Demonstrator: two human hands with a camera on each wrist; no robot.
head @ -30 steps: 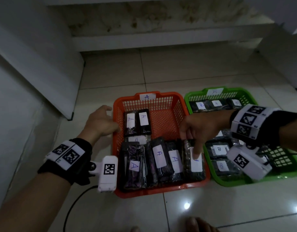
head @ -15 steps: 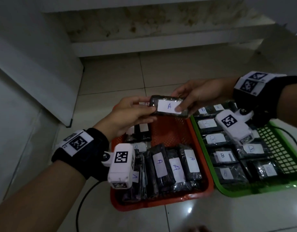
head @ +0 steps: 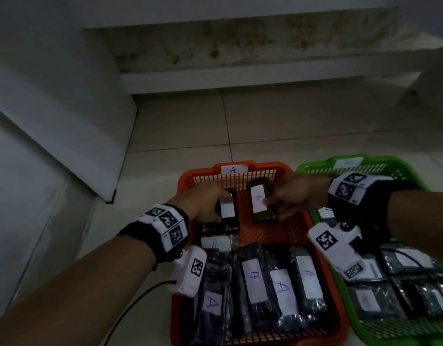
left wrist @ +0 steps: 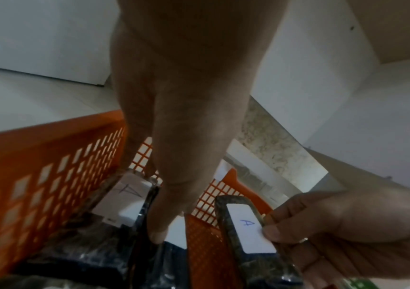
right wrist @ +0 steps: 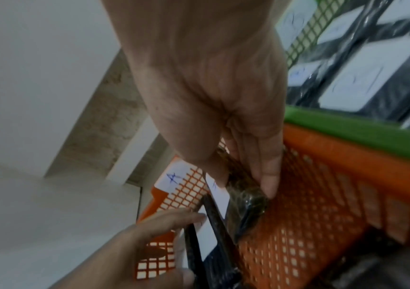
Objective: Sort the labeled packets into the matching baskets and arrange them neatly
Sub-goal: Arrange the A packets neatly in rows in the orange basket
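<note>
**Packet A going down into the orange basket**

Head view: the right hand (head: pixel 294 196) pinches packet A (head: pixel 261 199) low over the bare back of the orange basket (head: pixel 313 228). Half a second ago both hands held it high above the basket. The left hand (head: pixel 203 202) now rests on a stored packet (head: pixel 228 208) left of it.

Left wrist view: left fingers (left wrist: pixel 159 224) lie straight on that packet.

Right wrist view: thumb and fingers grip packet A (right wrist: pixel 247 197) just above the basket floor. Next, I judge: lay it flat, square with its neighbour.
</note>
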